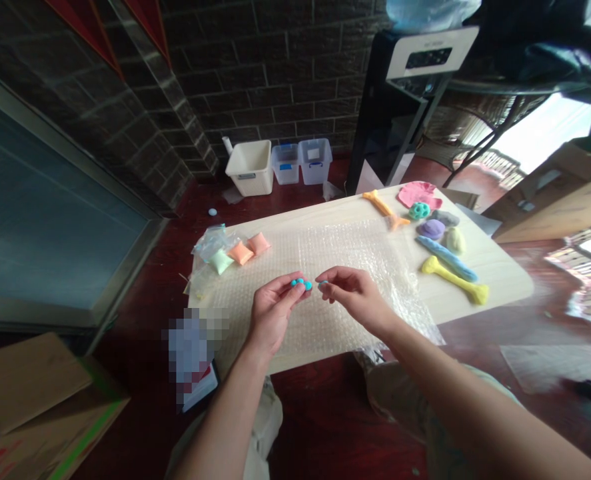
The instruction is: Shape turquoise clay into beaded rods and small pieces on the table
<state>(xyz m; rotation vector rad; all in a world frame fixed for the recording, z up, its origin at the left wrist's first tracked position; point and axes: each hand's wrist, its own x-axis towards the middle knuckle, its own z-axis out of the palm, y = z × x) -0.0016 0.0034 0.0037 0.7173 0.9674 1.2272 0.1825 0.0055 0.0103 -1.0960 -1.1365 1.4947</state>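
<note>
Hands [275, 313], turquoise beads [302, 283] perhaps, bubble wrap [345, 247]

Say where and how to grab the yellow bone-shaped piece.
Pinch the yellow bone-shaped piece mid-shaft, from above, fingers across its length: it lies flat, and the shaft is slimmer than its knobbed ends. The blue roll runs close along its far side, so I'd lower that finger carefully.
</note>
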